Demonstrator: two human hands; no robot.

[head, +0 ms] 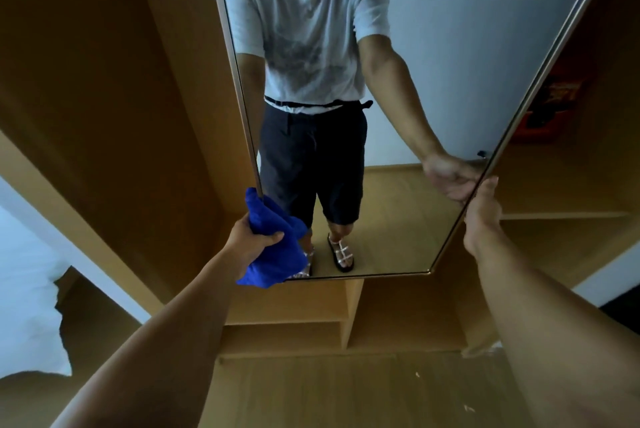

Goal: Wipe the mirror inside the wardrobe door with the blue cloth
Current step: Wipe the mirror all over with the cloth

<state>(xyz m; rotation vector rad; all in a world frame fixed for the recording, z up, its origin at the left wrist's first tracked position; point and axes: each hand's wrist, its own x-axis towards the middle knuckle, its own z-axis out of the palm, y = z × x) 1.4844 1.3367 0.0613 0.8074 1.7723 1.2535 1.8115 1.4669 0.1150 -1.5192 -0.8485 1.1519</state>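
Both my forearms are reaching up from the bottom of the view, well apart, one toward each side of the mirror (398,81). My left hand (251,244) is gripping the blue cloth (273,247), fingers and thumb curled round the bunched fabric, and is holding it against the mirror's lower left corner. Part of the cloth is poking up above my hand along the left edge of the frame, and the rest is hanging down past the bottom edge.

My right hand (481,216) is holding the mirror's right edge, low down, with the thumb lying up along the thin metal frame; the fingers are going behind the edge, so I cannot see how they are lying there, though the reflection is showing them wrapped round it.

Light wooden wardrobe panels (114,115) are surrounding the mirror on both sides, and wooden shelves (311,327) with an upright divider are sitting just below its bottom edge.

Reflected in the glass, I am standing in a white T-shirt, dark shorts and strappy sandals on a pale wooden floor, with a plain light wall behind me. Off to the far left something white and soft is showing, too blurred to tell apart.
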